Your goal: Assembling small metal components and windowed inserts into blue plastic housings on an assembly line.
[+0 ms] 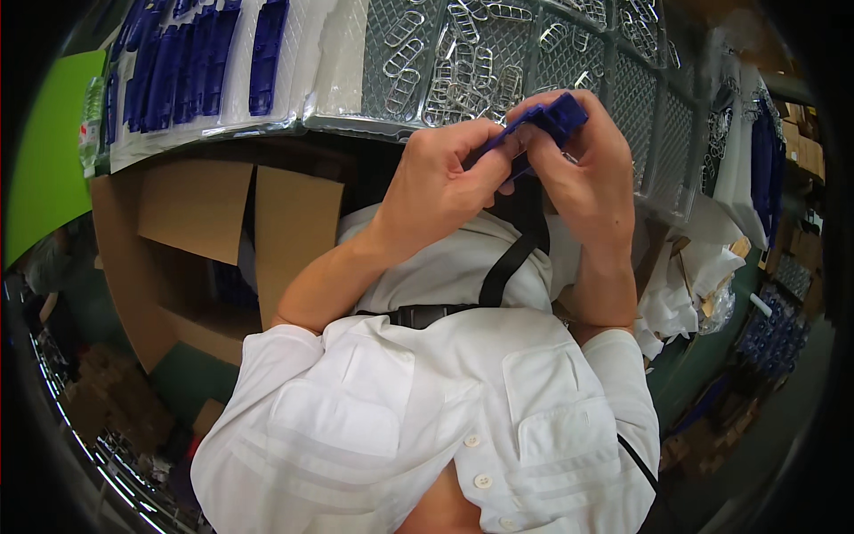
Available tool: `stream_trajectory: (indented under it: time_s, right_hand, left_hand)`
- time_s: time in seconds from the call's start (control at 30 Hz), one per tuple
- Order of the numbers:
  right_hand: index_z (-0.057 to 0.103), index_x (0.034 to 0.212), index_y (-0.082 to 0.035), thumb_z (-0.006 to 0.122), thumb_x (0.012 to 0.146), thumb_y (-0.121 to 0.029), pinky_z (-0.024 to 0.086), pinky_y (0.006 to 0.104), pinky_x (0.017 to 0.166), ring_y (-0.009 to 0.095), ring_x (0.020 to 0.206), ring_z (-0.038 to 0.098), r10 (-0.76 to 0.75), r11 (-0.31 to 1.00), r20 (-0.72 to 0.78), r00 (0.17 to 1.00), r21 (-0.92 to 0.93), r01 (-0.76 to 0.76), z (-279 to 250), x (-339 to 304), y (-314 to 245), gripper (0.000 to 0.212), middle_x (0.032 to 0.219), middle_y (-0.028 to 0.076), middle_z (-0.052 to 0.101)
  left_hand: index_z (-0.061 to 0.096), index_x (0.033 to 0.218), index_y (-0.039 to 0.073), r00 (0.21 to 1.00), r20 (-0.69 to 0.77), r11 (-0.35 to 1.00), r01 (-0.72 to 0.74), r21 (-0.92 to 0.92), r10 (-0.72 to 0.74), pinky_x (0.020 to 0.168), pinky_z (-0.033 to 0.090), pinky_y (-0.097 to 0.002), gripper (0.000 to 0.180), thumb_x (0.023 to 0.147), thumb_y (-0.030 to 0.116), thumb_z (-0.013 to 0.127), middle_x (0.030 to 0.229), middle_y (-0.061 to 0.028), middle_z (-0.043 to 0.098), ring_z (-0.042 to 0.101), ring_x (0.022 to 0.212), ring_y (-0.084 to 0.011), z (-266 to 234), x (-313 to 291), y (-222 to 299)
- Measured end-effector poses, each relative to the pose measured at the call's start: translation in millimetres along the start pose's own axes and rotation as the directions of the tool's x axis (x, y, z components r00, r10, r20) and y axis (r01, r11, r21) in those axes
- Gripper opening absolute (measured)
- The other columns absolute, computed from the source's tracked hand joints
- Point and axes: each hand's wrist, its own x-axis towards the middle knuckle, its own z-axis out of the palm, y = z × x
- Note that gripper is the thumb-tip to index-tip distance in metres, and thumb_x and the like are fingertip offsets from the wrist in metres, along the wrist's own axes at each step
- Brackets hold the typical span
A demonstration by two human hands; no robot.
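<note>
Both hands grip one dark blue plastic part (562, 117) just in front of the table's near edge. My left hand (449, 173) pinches its left, narrower end between thumb and fingers. Around the blockier right end wraps my right hand (587, 173), its thumb pressed on the inner side. Whether a small metal piece sits between the fingertips is hidden. Behind the hands, several chrome wire loops (463, 76) lie in a clear plastic tray (556, 76) with compartments. Similar blue parts (182, 71) lie in a row on white sheeting at the far left.
An open cardboard box (191, 200) stands below the table at left, with blue pieces inside. A clear plastic bottle (92, 120) stands by a green panel (49, 142). Crumpled white wrapping (676, 298) and more blue parts (763, 173) are at right.
</note>
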Motion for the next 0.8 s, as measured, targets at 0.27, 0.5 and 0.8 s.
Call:
stream_trajectory:
  time_s: [0.27,0.5,0.8]
  right_hand:
    - [0.063,0.108,0.003,0.065,0.091,0.006,0.057,0.0282,0.081,0.015,0.09,0.07,-0.134,0.991,-0.078,0.988,-0.005,0.134,0.9,13.7,-1.9,0.018,0.101,0.009,0.072]
    - [0.062,0.115,0.005,0.066,0.09,0.008,0.056,0.0397,0.093,0.029,0.105,0.067,-0.438,0.682,-0.174,0.882,0.575,0.452,-19.2,1.6,16.7,0.026,0.115,0.026,0.066]
    - [0.063,0.119,0.007,0.076,0.086,-0.001,0.056,0.0399,0.092,0.03,0.106,0.068,-0.448,0.621,-0.105,0.888,0.678,0.393,-24.4,1.1,26.0,0.037,0.116,0.027,0.067]
  left_hand:
    - [0.071,0.108,-0.001,0.928,-0.08,0.84,-0.289,0.46,0.363,0.061,0.05,-0.0234,0.018,0.099,0.014,0.068,0.079,-0.0063,0.069,0.061,0.066,-0.0071,0.7,12.9,3.4]
    - [0.059,0.136,-0.006,0.971,0.234,0.998,-0.054,0.036,0.044,0.078,0.053,-0.0293,0.047,0.097,0.019,0.069,0.108,-0.0146,0.068,0.066,0.084,-0.0188,-21.3,-26.9,42.7]
    - [0.064,0.127,-0.006,0.83,0.121,0.75,-0.547,0.373,0.545,0.075,0.059,-0.0342,0.052,0.084,0.014,0.085,0.108,-0.0199,0.068,0.07,0.09,-0.0277,-1.7,-25.8,40.2]
